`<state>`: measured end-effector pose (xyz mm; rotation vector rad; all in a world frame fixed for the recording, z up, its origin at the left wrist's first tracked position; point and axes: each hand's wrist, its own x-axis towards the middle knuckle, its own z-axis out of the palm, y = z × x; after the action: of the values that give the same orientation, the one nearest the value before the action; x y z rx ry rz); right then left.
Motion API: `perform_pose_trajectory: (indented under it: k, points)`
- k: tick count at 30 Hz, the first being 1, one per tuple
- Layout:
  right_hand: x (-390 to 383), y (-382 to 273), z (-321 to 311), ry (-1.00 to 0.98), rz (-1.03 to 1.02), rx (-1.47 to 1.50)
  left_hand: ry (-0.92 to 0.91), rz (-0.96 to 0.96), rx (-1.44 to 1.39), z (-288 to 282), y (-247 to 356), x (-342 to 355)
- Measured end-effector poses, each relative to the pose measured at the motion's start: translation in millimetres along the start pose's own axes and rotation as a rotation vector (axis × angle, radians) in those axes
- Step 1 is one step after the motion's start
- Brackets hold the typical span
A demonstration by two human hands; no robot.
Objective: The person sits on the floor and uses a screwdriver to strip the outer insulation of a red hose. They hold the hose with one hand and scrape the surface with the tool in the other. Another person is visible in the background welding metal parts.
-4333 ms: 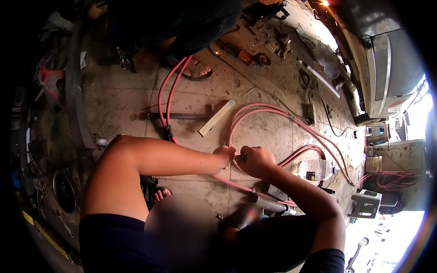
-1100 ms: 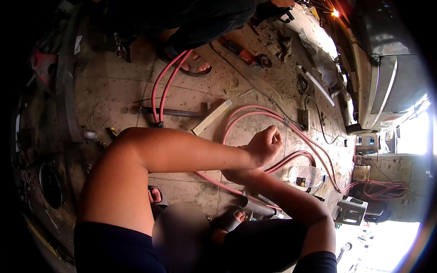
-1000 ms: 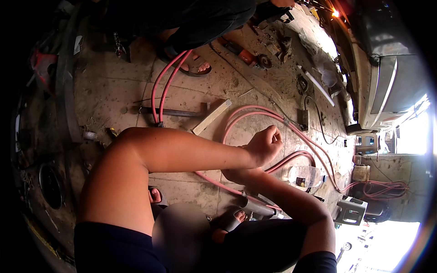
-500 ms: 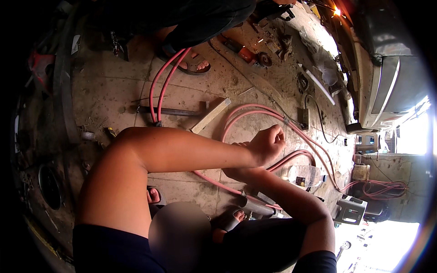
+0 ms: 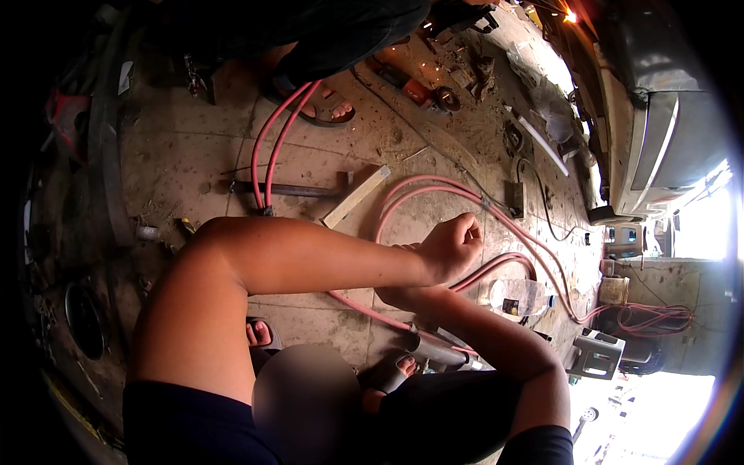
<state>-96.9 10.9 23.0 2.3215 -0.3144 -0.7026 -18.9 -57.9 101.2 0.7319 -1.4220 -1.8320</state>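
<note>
My left forearm reaches across in front of me, and my left hand (image 5: 451,249) hangs past the wrist with its fingers curled closed; nothing shows in them. From the right, my right hand (image 5: 399,295) is wrapped round my left wrist. Most of its fingers are hidden behind that wrist, with fingertips just showing at its far side. Below the hands, looped pink-red hoses (image 5: 422,184) lie on the floor, apart from them. A clear plastic bottle (image 5: 523,297) lies to the right of the hands.
Beyond my arms lie a wooden block (image 5: 356,197), a hammer-like tool (image 5: 291,189) and an orange angle grinder (image 5: 409,87). Another person's sandalled foot (image 5: 329,108) is at the far side. Sparks (image 5: 570,15) glow at the vehicle (image 5: 666,147). A grey stool (image 5: 597,355) stands right.
My hands keep the same hold, with only a very slight shift left in the picture. The glow at the far right has moved slightly, and small sparks are scattered near the grinder.
</note>
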Motion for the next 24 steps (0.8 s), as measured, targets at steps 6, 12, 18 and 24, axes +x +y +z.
perform_pose_trajectory:
  k: [6,12,18,24]
  points:
    - [1.5,12.9,-15.5,-0.121,-0.409,-0.534,-0.007,0.004,-0.022,1.8,2.1,0.7]
    - [-2.6,-1.3,-3.3,-0.13,-0.194,-0.162,-0.019,-0.003,-0.021,1.9,-0.9,0.8]
    - [-4.2,12.1,-15.9,0.005,-0.033,0.091,-0.019,-0.006,-0.013,1.4,1.2,0.2]
    - [-3.5,6.6,-15.0,0.004,-0.118,-0.123,-0.024,-0.012,-0.017,1.3,0.4,-0.9]
